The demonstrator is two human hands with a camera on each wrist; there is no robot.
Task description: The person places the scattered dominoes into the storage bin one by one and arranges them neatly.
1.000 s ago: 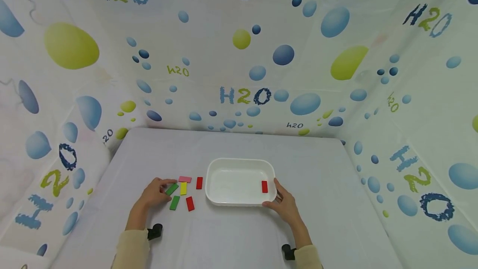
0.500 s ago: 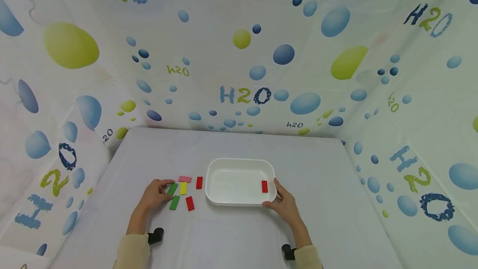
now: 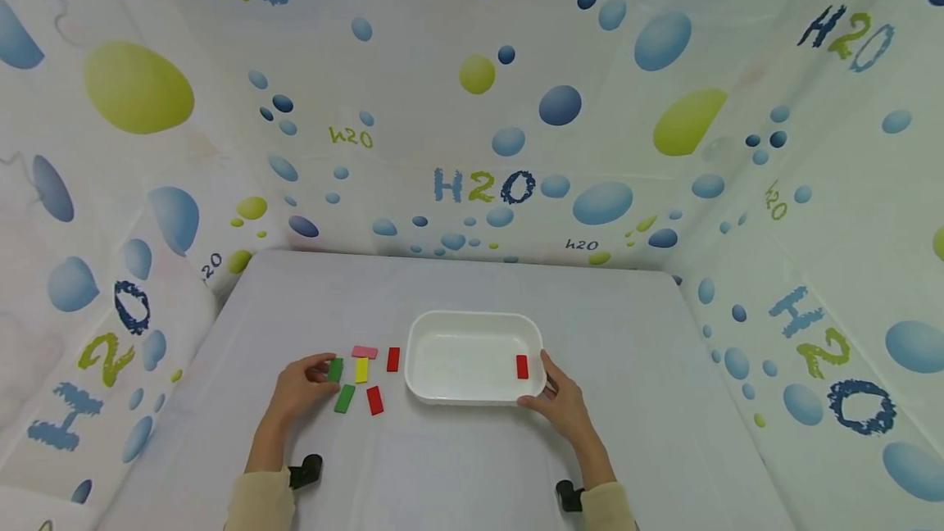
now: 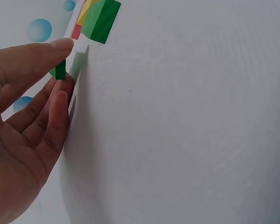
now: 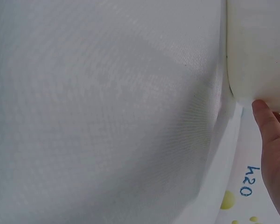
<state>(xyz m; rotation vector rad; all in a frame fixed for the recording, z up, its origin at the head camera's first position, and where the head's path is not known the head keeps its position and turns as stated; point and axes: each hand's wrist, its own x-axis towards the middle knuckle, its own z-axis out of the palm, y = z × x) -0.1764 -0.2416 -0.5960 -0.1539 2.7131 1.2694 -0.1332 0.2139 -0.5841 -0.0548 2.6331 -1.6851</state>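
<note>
My left hand (image 3: 298,388) pinches a green rectangular block (image 3: 335,369) between thumb and fingers; in the left wrist view this green block (image 4: 60,70) shows between the fingertips. Just nearer to me lies a second green block (image 3: 344,398). To the right are a yellow block (image 3: 361,370), a pink block (image 3: 365,351) and two red blocks, one farther back (image 3: 393,359) and one nearer (image 3: 374,400). With thumb and fingers, my right hand (image 3: 556,400) holds the near right corner of a white tray (image 3: 457,367). Inside the tray, towards its right end, lies one red block (image 3: 522,366).
A white cloth covers the table (image 3: 472,465). Behind it and at both sides hangs a white curtain (image 3: 413,64) printed with blue and green drops. Each wrist wears a black camera, on the left (image 3: 306,472) and on the right (image 3: 569,496).
My left hand has drawn slightly left with the green block, which has turned from slanted to nearly upright in the head view. The right hand and the tray keep their place.
</note>
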